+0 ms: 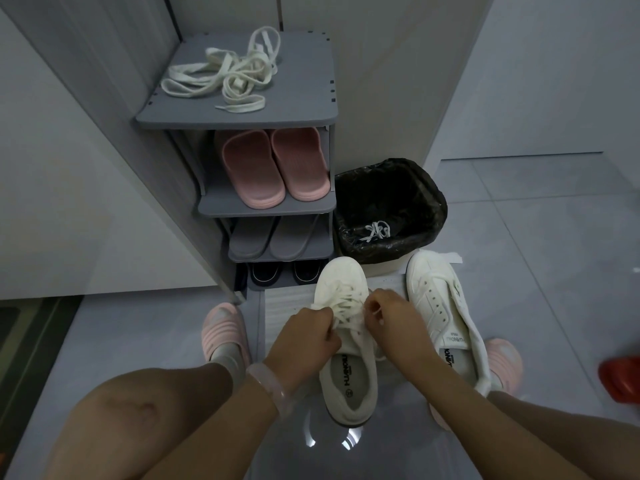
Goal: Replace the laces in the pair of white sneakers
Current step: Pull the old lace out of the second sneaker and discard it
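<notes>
While both hands' fingers pinch laces, sneakers rest on grey tile floor.

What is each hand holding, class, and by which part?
Both hands hold the lace of the left sneaker: left hand pinches one strand, right hand the other, just above the eyelets. Exact spot along the lace cannot be told.

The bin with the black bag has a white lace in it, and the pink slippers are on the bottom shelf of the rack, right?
Not quite. The head view shows the pink slippers on the shelf just under the rack's top, not the bottom one. The bin does hold a white lace.
</notes>
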